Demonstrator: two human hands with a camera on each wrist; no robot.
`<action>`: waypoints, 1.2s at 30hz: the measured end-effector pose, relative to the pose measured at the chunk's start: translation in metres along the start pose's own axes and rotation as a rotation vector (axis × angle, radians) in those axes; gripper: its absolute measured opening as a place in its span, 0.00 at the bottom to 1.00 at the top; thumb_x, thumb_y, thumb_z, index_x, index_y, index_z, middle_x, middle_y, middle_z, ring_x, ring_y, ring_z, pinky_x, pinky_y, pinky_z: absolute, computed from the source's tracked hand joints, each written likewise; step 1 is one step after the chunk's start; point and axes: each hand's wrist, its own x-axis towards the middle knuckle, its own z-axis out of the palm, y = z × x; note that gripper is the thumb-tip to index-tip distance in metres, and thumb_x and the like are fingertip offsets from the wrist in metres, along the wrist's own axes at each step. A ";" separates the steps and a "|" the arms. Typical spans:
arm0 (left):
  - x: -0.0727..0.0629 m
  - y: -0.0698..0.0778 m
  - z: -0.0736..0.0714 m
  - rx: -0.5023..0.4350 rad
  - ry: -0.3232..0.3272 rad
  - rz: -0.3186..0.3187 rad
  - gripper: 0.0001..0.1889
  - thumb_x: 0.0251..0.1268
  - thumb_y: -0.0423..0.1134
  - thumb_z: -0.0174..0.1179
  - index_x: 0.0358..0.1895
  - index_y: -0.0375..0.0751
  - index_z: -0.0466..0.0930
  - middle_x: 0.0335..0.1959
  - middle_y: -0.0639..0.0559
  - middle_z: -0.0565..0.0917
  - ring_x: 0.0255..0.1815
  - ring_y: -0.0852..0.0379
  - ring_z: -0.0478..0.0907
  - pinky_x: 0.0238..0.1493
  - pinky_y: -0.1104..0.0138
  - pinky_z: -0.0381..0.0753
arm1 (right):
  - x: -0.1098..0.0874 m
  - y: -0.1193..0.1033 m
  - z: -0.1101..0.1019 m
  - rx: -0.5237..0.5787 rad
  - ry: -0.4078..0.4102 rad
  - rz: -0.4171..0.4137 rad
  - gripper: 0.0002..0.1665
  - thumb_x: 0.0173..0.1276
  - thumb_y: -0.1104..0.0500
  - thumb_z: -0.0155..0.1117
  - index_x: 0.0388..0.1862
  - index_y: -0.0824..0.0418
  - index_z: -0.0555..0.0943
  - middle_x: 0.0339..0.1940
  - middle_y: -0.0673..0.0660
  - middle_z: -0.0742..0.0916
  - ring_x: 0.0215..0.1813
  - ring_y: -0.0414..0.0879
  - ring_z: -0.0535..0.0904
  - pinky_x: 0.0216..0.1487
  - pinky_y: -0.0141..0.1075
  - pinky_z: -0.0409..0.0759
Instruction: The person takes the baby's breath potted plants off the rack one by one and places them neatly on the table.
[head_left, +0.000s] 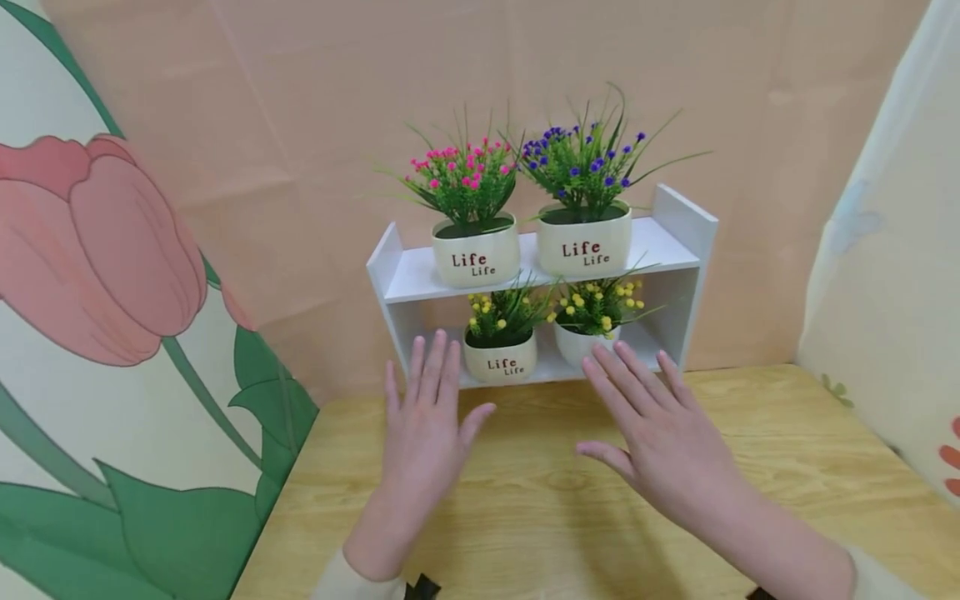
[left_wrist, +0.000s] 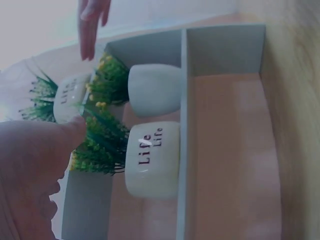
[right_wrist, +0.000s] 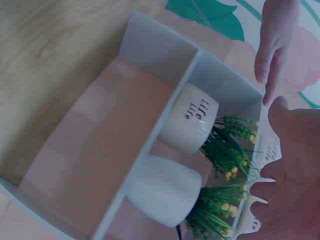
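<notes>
A white two-tier shelf point(head_left: 686, 292) holds several potted artificial plants. On its top board stand a pot with pink flowers point(head_left: 476, 257) and a pot with purple flowers point(head_left: 585, 243), both lettered "Life". Below them are two yellow-flowered pots: the left one point(head_left: 500, 363) is lettered, while the right one point(right_wrist: 165, 192) shows a plain white side in the right wrist view. My left hand point(head_left: 423, 433) hovers before the shelf's lower left, fingers straight and spread. Before the lower right is my right hand point(head_left: 667, 437), fingers also extended. Neither hand holds anything.
The shelf stands at the back of a wood-grain table point(head_left: 517, 517), against a pinkish cloth backdrop point(head_left: 300, 167). A panel with a large painted tulip point(head_left: 135, 242) borders the left side. Along the right hangs a pale patterned sheet point(head_left: 885, 275).
</notes>
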 end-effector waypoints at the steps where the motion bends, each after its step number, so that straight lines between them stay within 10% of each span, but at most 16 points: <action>1: 0.001 -0.001 -0.001 -0.002 -0.004 -0.003 0.50 0.82 0.68 0.55 0.91 0.41 0.49 0.93 0.44 0.47 0.92 0.41 0.39 0.86 0.34 0.39 | 0.003 0.001 -0.003 -0.001 -0.001 -0.003 0.57 0.84 0.21 0.31 0.89 0.62 0.63 0.87 0.62 0.70 0.89 0.59 0.58 0.89 0.59 0.43; 36: 0.060 -0.032 -0.017 -0.030 0.032 -0.084 0.48 0.85 0.67 0.52 0.92 0.41 0.47 0.93 0.46 0.43 0.93 0.43 0.34 0.85 0.33 0.33 | 0.081 0.067 -0.061 -0.064 0.037 -0.005 0.62 0.81 0.18 0.26 0.91 0.64 0.57 0.90 0.67 0.63 0.90 0.64 0.54 0.89 0.60 0.45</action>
